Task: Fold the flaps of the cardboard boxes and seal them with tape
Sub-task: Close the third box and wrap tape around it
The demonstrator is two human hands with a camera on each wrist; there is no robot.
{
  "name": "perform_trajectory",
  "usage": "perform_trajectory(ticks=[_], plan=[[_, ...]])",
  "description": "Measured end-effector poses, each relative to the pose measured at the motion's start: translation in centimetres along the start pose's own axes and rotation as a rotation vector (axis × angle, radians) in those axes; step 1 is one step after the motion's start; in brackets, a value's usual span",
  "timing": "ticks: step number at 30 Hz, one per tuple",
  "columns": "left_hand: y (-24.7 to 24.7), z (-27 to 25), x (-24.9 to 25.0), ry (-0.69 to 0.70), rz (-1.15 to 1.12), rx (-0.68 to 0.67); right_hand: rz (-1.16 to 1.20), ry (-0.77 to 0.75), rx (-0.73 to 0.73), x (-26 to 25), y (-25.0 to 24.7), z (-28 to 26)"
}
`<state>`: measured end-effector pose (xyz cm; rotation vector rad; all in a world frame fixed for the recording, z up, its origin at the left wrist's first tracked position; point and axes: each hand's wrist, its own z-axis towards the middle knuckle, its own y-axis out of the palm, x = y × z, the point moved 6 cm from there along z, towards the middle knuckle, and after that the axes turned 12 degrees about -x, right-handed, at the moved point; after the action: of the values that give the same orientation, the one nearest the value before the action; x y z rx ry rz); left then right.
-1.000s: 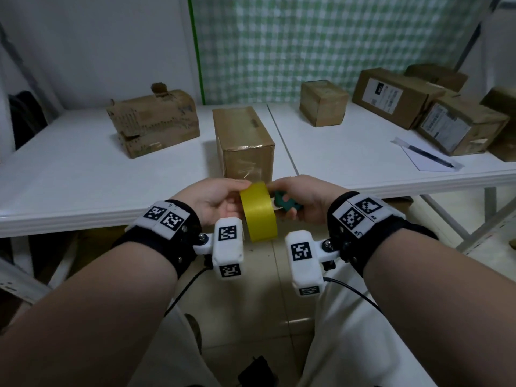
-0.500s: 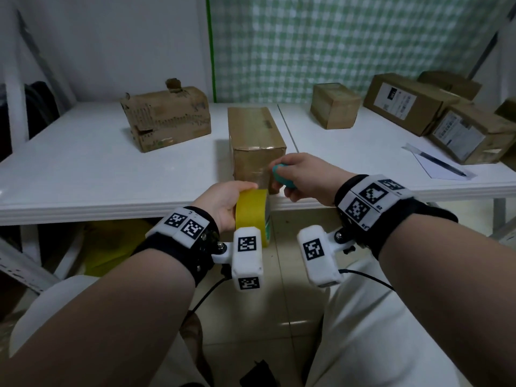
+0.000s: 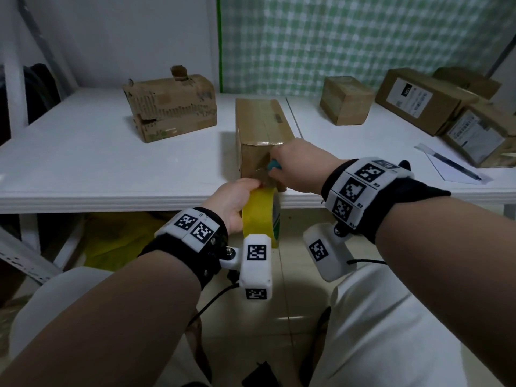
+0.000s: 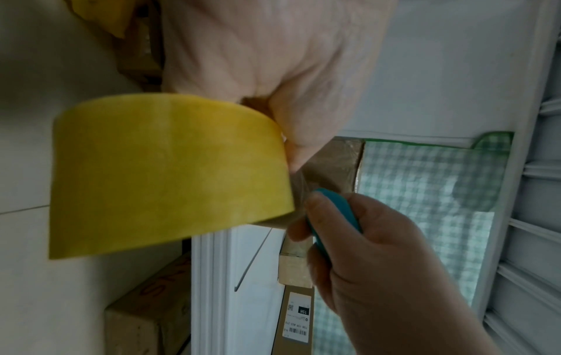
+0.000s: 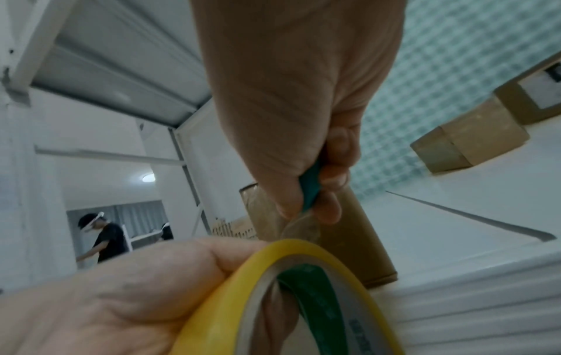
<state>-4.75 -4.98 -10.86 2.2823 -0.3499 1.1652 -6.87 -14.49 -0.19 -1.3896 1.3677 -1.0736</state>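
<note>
A long cardboard box (image 3: 261,127) lies end-on at the near edge of the white table (image 3: 83,163). My left hand (image 3: 234,202) grips a yellow tape roll (image 3: 258,213) just below the box's near end; the roll (image 4: 170,182) fills the left wrist view. My right hand (image 3: 293,166) grips a small teal tool (image 3: 272,164) and pinches the clear tape end against the box's near face. The teal tool (image 5: 309,189) and a stretched clear strip (image 5: 299,225) show above the roll (image 5: 291,288) in the right wrist view.
A torn, crumpled box (image 3: 170,104) sits at the back left. A small box (image 3: 346,100) and several labelled boxes (image 3: 418,100) stand at the back right, with a pen on paper (image 3: 452,166). Another person (image 5: 103,237) stands far off.
Both hands rose from below the table edge to the box's near end. The right hand drew the tape end away from the roll and up onto the box face.
</note>
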Motion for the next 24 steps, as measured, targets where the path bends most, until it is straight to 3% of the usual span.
perform_trajectory(ticks=[24], plan=[[-0.3,-0.1,0.6,0.064,0.019,-0.043,-0.45,-0.098,0.048,-2.4,-0.5,1.5]])
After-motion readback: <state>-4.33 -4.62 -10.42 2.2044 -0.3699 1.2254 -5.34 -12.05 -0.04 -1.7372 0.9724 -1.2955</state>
